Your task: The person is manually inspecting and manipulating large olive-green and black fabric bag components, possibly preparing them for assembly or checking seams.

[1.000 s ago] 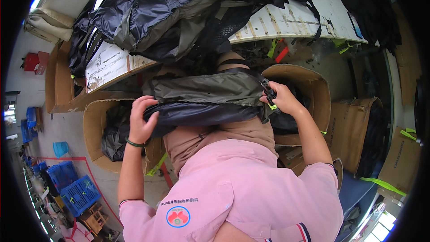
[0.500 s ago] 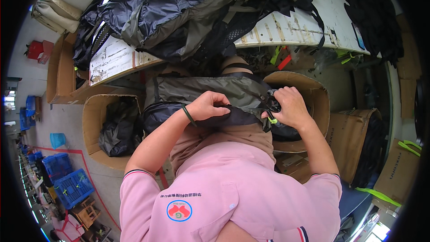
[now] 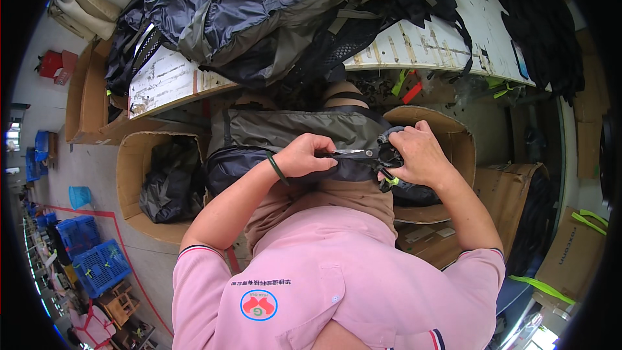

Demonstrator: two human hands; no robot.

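Across my lap lies a grey-green and black fabric bag piece (image 3: 291, 128). My right hand (image 3: 418, 159) grips scissors (image 3: 369, 153) with dark handles. Their metal blades point left, and the tips reach my left hand (image 3: 304, 155), over the dark part of the fabric. The thumb and forefinger of that hand are pinched together; whatever is between them is too small or hidden to name. A yellow-green tab (image 3: 390, 181) shows just below the right fingers.
Ahead, a white worktable (image 3: 170, 87) bears a heap of dark bags (image 3: 259, 19). Open cardboard boxes stand on my left (image 3: 133, 188) and right (image 3: 461, 155); the left one holds dark fabric. Blue crates (image 3: 100, 266) sit on the floor at far left.
The scissors have swung from upright beside the right hand to pointing left, their blades now at the left fingertips. The left hand has stayed nearly in place.
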